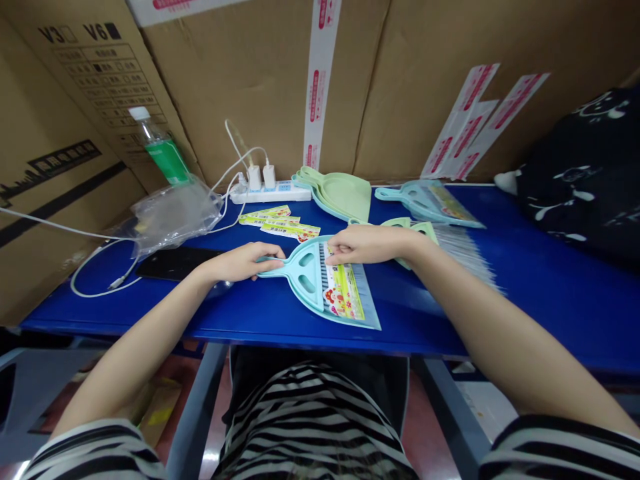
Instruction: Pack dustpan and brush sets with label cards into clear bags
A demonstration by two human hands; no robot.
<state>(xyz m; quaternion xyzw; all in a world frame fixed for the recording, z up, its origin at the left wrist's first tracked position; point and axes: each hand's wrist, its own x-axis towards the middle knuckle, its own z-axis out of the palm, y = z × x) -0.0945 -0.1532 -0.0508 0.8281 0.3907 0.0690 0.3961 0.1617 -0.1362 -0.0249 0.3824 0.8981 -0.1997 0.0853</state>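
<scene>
A striped shirt (320, 427) fills bottom centre. Mid-frame lies a blue brush-and-pan set (316, 270), seemingly well along; green pans (347, 190), upper centre, show no label. The right hand (363, 243) touches the set's label (345, 293), pinch or press unclear; the left hand (245, 261) grips its handle (274, 272). Loose labels (290, 227), left of centre, suggest more is left.

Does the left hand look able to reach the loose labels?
Probably yes: the loose labels lie just beyond the left hand, nothing between, though it likely must release the blue handle.
</scene>
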